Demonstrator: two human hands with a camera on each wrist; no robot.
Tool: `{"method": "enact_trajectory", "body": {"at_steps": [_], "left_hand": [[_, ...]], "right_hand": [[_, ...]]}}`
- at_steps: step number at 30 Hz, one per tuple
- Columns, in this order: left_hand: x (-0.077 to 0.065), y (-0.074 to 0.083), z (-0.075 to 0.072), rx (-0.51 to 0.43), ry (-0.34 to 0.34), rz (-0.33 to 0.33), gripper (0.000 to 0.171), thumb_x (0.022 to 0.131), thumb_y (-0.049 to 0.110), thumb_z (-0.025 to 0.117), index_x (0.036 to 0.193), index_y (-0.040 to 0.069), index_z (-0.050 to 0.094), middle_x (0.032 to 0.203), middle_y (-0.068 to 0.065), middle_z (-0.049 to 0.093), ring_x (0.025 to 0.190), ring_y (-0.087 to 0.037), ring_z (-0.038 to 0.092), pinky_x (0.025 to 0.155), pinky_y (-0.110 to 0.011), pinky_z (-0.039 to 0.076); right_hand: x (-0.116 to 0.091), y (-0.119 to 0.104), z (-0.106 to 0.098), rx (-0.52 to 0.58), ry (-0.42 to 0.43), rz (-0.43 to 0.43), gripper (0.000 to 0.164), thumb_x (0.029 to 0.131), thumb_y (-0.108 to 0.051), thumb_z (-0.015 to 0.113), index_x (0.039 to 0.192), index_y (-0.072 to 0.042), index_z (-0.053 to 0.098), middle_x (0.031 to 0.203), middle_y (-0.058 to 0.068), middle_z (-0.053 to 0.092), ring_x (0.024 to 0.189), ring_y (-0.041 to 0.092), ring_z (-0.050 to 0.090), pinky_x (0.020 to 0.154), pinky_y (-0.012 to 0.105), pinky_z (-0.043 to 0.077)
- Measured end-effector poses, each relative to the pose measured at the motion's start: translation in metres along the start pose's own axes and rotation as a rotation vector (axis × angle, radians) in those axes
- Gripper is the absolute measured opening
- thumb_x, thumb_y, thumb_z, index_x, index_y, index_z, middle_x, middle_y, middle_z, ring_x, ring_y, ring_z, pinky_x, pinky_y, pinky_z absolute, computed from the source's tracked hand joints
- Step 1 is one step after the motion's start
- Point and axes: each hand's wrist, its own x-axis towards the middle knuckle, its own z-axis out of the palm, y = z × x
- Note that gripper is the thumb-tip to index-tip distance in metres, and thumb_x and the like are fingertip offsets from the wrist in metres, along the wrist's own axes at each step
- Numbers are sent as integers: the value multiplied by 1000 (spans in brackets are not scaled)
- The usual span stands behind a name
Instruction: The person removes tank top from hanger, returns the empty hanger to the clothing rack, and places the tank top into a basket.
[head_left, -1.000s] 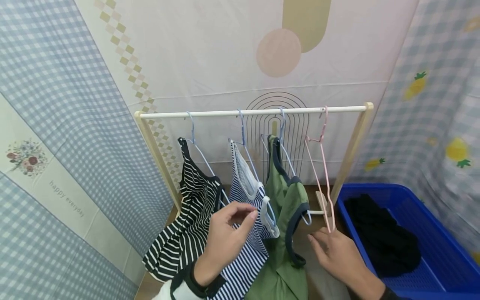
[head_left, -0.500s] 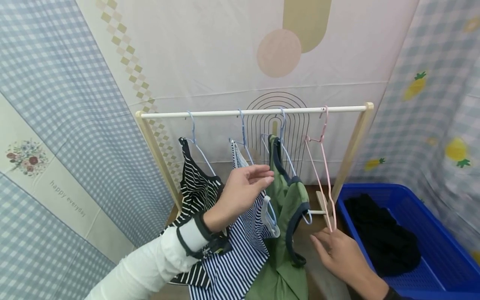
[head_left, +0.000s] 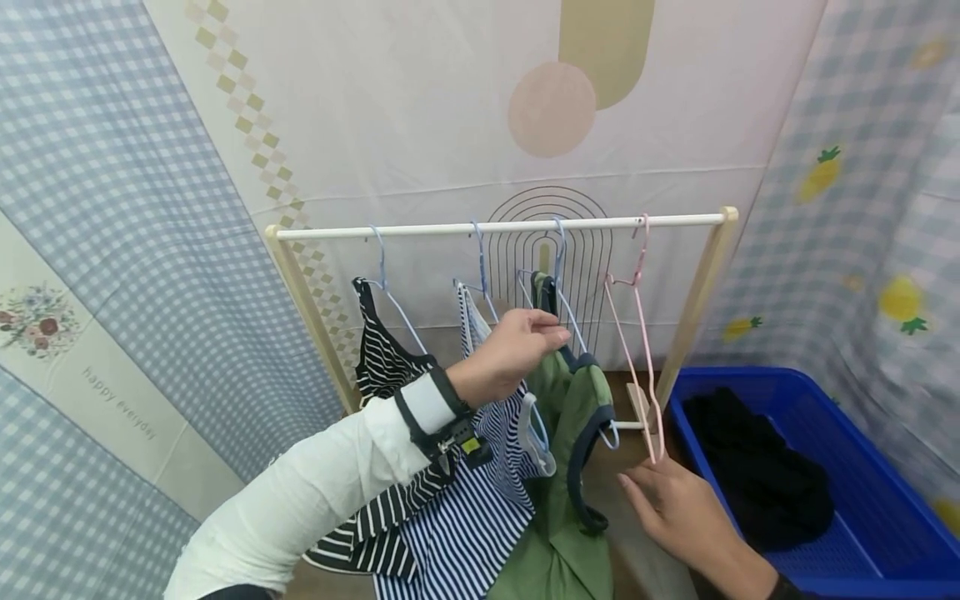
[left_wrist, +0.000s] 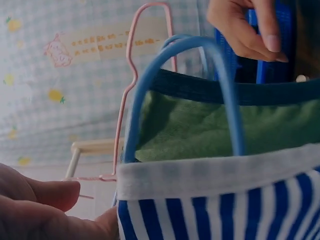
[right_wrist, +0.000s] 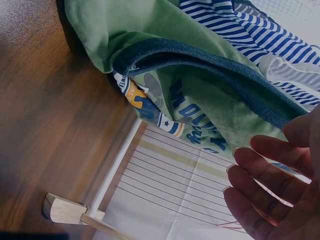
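In the head view my left hand (head_left: pixel 521 346) reaches over the blue-and-white striped top (head_left: pixel 468 517), close to the hanger of the green top (head_left: pixel 573 433). Its thumb (left_wrist: pixel 60 192) and fingers lie extended, with nothing seen between them in the left wrist view. My right hand (head_left: pixel 678 504) is at the lower end of a bare pink hanger (head_left: pixel 643 367); whether it touches the wire is unclear. In the right wrist view its fingers (right_wrist: pixel 265 185) are loosely bent beside the green top's navy-edged armhole. A black-and-white striped top (head_left: pixel 386 358) hangs furthest left.
The hangers hook over a white rail (head_left: pixel 435 227) on a wooden-sided rack (head_left: pixel 697 296). On the right stands a blue basket (head_left: pixel 892 508) with black cloth (head_left: pixel 757 475) inside. Printed fabric sheets (head_left: pixel 375 108) cover the walls behind and at both sides.
My left hand has moved right and upward, from in front of the blue striped top to the green top's shoulder. My right hand and the pink hanger have hardly moved.
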Motion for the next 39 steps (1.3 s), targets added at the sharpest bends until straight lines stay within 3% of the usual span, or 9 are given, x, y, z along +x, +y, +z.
{"method": "enact_trajectory", "body": {"at_steps": [7,12,16,22,30,39], "left_hand": [[23,9,4,-113,23,-88,41,108,7,60,147,-6,55,151,-19,57,145,-32,59,127,-42,45],[35,9,6,-165,37,-113,31,107,3,59,136,-7,64,145,-20,61,135,-32,66,117,-35,55],[36,8,5,-201,16,-108,33,106,-4,57,139,-9,59,145,-25,59,131,-35,68,112,-34,59],[35,8,4,-202,15,-79,34,101,-11,59,135,-10,59,126,-19,66,130,-40,69,105,-33,63],[38,6,3,-174,31,-60,34,100,-13,60,133,-11,59,113,-12,65,113,-31,75,104,-34,63],[37,7,3,-161,32,-53,32,101,-12,60,132,-9,60,123,-16,66,120,-33,73,105,-34,63]], "right_hand": [[0,-2,-2,12,-38,26,18,75,-9,91,78,-22,79,77,-12,70,68,2,60,55,21,49],[-1,0,0,19,-35,11,19,76,-10,91,78,-23,78,77,-14,70,69,0,60,57,21,50],[-2,4,2,32,-29,-25,19,76,-10,91,79,-23,77,77,-16,67,69,-4,56,57,19,47],[-3,5,3,38,-39,-48,19,76,-10,91,81,-23,78,77,-18,65,70,-5,55,57,19,46],[-3,6,4,25,-38,-63,19,75,-11,92,83,-23,79,78,-16,67,70,-1,59,57,21,49],[-2,5,2,18,-54,-61,16,79,-14,90,80,-24,77,77,-17,64,67,-6,52,55,18,44]]}}
